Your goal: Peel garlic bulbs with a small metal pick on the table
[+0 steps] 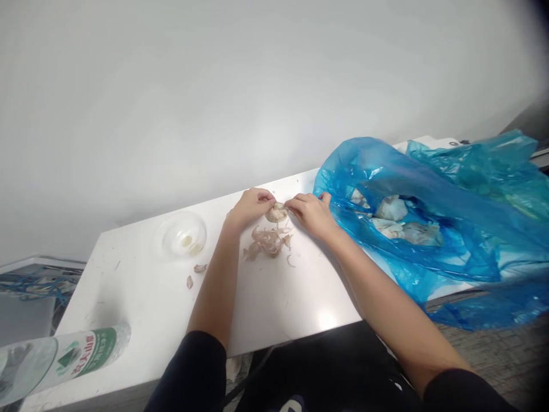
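A pale garlic bulb [277, 213] is at the far middle of the white table, between my two hands. The closed fingers of my left hand [255, 203] pinch it from the left. From the right, my right hand [312, 213] pinches at its edge with closed fingertips; the exact bit between them is too small to make out. Just below the bulb lies a heap of garlic skins [269, 241]. To the left, a clear glass bowl [183, 232] holds a few peeled cloves. Loose garlic cloves [200, 268] rest on the table near my left forearm.
At the right, a large open blue plastic bag [364, 157] holds several garlic bulbs [392, 208], with a teal bag behind it. A big clear water bottle [64, 357] stands at the near left, on the white table [150, 309]. A pale wall rises behind.
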`<state>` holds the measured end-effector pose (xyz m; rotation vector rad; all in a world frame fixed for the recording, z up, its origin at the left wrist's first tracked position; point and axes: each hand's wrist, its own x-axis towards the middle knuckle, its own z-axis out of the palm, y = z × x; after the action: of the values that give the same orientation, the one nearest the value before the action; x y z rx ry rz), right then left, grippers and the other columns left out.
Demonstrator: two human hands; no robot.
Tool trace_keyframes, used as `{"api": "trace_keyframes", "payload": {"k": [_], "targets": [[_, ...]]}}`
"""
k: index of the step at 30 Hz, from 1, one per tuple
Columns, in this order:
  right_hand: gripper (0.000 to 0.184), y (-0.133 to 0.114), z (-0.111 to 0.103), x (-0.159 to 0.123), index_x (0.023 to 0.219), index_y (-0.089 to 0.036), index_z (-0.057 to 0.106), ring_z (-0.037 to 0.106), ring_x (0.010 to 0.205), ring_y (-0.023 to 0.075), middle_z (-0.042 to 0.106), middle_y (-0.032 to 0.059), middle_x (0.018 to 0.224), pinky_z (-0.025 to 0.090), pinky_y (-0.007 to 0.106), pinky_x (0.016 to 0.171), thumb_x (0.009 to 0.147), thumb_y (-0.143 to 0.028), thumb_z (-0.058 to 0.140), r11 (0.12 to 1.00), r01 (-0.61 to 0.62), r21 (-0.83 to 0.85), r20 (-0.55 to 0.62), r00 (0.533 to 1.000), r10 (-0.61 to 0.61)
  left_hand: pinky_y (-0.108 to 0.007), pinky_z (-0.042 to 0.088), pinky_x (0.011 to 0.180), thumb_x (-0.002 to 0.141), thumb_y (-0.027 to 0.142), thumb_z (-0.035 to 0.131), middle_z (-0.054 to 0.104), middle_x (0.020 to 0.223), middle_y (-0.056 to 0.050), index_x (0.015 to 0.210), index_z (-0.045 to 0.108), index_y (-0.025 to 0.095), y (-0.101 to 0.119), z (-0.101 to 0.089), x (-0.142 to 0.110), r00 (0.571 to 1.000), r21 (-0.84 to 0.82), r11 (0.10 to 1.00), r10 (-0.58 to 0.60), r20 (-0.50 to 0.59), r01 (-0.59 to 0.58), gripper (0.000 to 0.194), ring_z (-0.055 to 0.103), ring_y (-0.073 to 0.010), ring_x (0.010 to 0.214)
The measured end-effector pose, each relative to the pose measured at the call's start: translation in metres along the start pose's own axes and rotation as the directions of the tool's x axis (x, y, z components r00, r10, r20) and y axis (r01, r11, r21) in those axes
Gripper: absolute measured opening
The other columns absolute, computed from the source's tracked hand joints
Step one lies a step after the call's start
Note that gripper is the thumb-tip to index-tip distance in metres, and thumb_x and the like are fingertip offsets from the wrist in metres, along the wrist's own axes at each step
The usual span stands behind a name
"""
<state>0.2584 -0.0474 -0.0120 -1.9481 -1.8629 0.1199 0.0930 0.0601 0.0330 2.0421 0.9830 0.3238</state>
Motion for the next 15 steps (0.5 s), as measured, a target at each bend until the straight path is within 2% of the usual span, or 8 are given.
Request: {"api": "trace_keyframes", "payload": {"k": [15], "targets": [[0.025,0.0038,0.0014,0.0019,0.103,-0.028,0.074,0.060,0.099,0.0221,0.073,0.0037,0.102,0.015,0.034,0.068,0.097,-0.023,0.050,0.989,0.018,0.147,0.004,1.000,-0.019,-0.029,0.047,0.079,0.078,0.030,0.059,0.072,0.089,-0.004,0.081,0.072,0.018,0.0022,0.0002,-0.0013,1.000,-0.019,0.999,-0.029,-0.003,0.029,0.019,0.063,-0.0177,0.084]]}}
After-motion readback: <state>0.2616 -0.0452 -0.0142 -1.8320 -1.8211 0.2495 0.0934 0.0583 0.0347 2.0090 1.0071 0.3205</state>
